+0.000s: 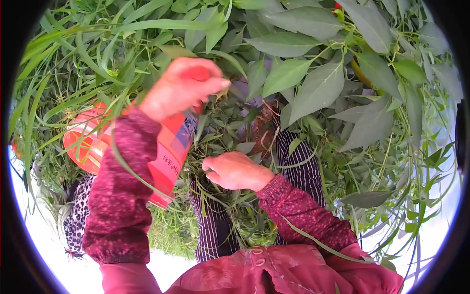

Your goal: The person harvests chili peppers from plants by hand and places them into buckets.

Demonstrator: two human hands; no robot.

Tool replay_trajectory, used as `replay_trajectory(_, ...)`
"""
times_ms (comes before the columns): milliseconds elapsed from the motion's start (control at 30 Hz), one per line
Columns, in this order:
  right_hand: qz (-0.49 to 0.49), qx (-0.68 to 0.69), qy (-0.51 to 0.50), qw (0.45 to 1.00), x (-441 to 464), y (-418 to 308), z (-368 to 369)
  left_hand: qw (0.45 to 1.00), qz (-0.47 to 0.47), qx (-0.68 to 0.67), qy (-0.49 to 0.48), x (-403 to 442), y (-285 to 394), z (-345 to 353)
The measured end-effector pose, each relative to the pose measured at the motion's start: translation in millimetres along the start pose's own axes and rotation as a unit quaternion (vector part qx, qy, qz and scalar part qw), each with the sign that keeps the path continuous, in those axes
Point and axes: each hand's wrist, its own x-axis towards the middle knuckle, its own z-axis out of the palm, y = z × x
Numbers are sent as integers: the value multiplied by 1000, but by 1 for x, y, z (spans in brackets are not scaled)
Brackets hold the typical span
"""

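Note:
My left hand [183, 87] is raised in front of the leaves, slightly blurred, its fingers curled around a red pepper [196, 73] that shows partly above the thumb. Just behind and below that wrist is a red plastic bucket [164, 159], tilted, with a blue label and dark printed characters. Lower down and to the right, my right hand [237, 171] is closed with its fingers bent inward, among thin stems and leaves. Whatever those fingers hold, if anything, is hidden. Broad green pepper leaves [318, 90] hang close above the right hand.
Dense plants surround me, with long grass blades [98, 63] at the upper left. Striped trouser legs [301, 166] stand among the stems. A bit of red [337, 6] shows at the top. Spotted cloth [78, 203] is visible at the left.

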Motion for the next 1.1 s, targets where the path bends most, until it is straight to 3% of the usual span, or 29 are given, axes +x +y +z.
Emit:
replay_trajectory(67,-3,-1,-3,1000,0,0,-4,999,6,27,25,-20,-1,-18)
replay_trajectory(167,-1,11,-4,1000,-1,-2,-7,995,32,66,69,-23,-66,-30)
replay_trajectory(233,2,21,-1,1000,0,-3,-8,981,-37,146,123,-9,-120,-20)
replay_trajectory(367,-1,20,7,1000,1,-2,-3,957,-90,214,175,18,-135,23)
replay_trajectory(400,-7,19,12,1000,1,-1,-1,962,-175,48,202,23,-136,31)
replay_trajectory(433,-7,20,12,1000,2,-2,-1,933,-255,-119,222,27,-139,35)
replay_trajectory(467,4,21,5,1000,2,-4,-1,933,-256,-119,223,32,-152,38)
replay_trajectory(533,15,21,-1,1000,2,-3,-1,870,-71,-336,353,47,-175,48)
replay_trajectory(567,6,26,16,1000,2,-1,0,850,-19,-347,395,55,-178,47)
replay_trajectory(667,-9,33,39,999,3,1,4,831,-52,-341,436,79,-191,39)
replay_trajectory(733,-14,35,45,998,3,1,2,840,-22,-370,397,88,-208,34)
replay_trajectory(833,-12,42,51,998,3,-2,-1,847,-71,-385,361,81,-190,23)
replay_trajectory(933,-10,47,43,998,4,-4,-2,884,-100,-330,316,69,-174,16)
replay_trajectory(1033,-1,39,36,999,3,-4,-4,898,-34,-296,322,66,-170,15)
replay_trajectory(1100,3,48,40,998,4,-5,-5,925,-23,-168,339,61,-176,4)
